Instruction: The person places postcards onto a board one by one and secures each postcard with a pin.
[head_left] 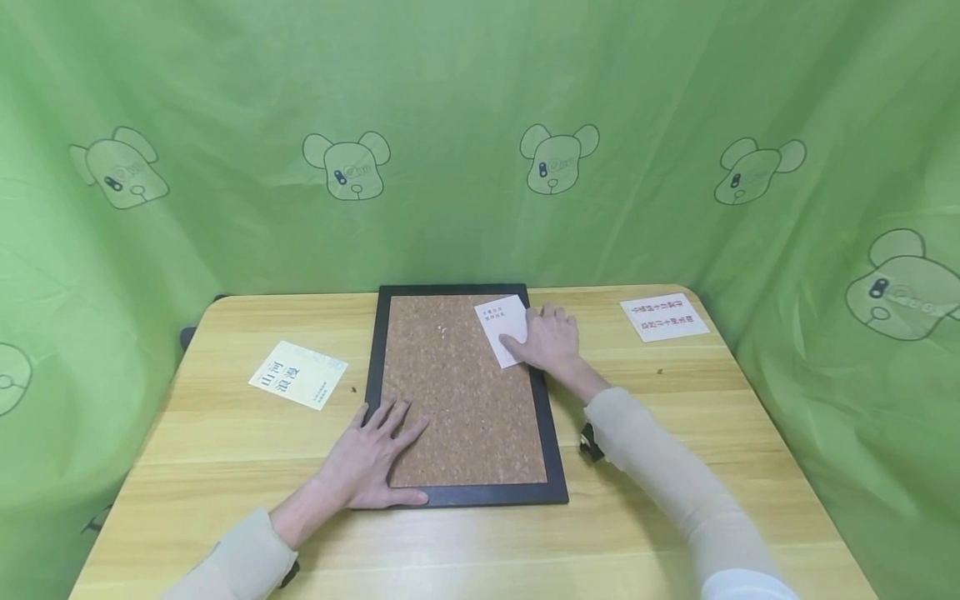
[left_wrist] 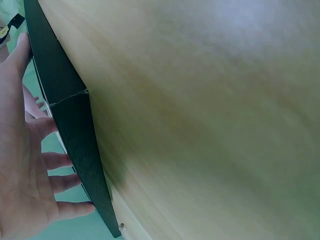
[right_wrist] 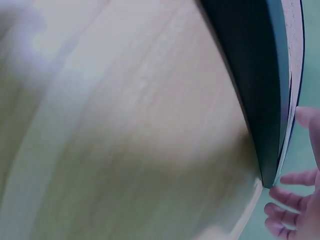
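A cork board (head_left: pixel 461 400) in a black frame (head_left: pixel 495 495) lies on the table in the head view. My left hand (head_left: pixel 371 462) rests with fingers spread on its lower left corner, the thumb along the bottom edge. In the left wrist view the fingertips (left_wrist: pixel 62 161) reach over the frame's side. A white card (head_left: pixel 495 321) with small dark print lies tilted at the board's upper right. My right hand (head_left: pixel 551 340) rests over the card's right side, thumb on the card and the other fingers (right_wrist: pixel 285 197) extended beside the frame's corner in the right wrist view.
To the board's left lies a pale card (head_left: pixel 298 375) with blue characters. A white card (head_left: pixel 664 317) with red characters is near the table's far right corner. Small white bits (head_left: pixel 442 330) show on the cork. A green curtain (head_left: pixel 457 208) hangs behind the wooden table (head_left: pixel 645 533).
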